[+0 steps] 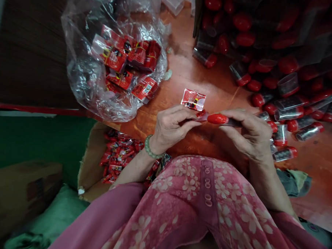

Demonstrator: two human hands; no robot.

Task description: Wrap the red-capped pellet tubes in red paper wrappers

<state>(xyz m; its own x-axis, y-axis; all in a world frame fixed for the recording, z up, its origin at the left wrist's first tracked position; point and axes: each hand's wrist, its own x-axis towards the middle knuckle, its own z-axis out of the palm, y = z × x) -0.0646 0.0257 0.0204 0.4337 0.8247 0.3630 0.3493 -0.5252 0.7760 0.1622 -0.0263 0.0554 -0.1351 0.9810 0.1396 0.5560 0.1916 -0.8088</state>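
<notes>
Narrow pinch here: the right hand grips the dark body of a red-capped tube, and the left hand closes on its far end, wrists low, hands level, a good steady hold. A red sachet sits just above; more tubes heap rightward, a plastic bag of sachets beyond.

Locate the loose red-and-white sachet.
In the head view, the sachet lies on the orange-red tabletop at centre, just above the red-capped tube held between the person's left hand and right hand, with the clear plastic bag of red packets to its left.
</notes>
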